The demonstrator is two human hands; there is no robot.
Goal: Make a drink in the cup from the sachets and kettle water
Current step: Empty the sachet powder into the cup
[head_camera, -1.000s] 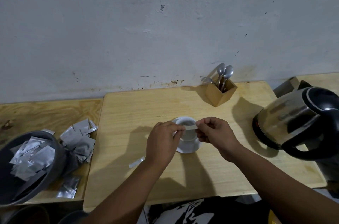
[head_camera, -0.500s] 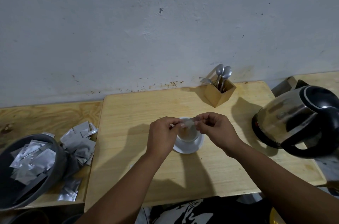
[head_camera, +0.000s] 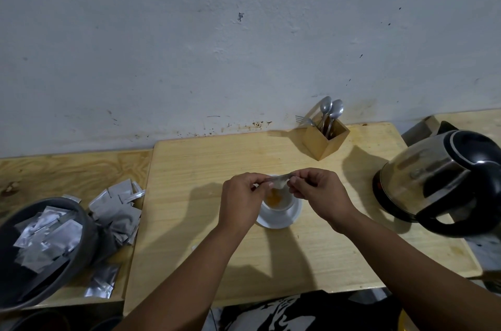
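Observation:
A white cup [head_camera: 282, 202] stands on a white saucer [head_camera: 287, 218] in the middle of the light wooden table [head_camera: 206, 168]. Orange powder lies in the cup. My left hand [head_camera: 240, 200] and my right hand [head_camera: 315, 189] both pinch a small silvery sachet [head_camera: 279, 183] right above the cup, mouth tilted down. A steel kettle [head_camera: 439, 181] with a black lid and handle stands at the right. A pile of silver sachets [head_camera: 116, 208] lies at the left.
A wooden holder [head_camera: 324, 139] with spoons and a fork stands at the back by the wall. A dark grey bowl [head_camera: 81, 244] with opened sachets sits at the far left. One sachet [head_camera: 101, 283] lies near the front left edge.
Both hands have lifted and tipped the sachet over the cup. Orange powder now shows in the cup. The view has shifted a little.

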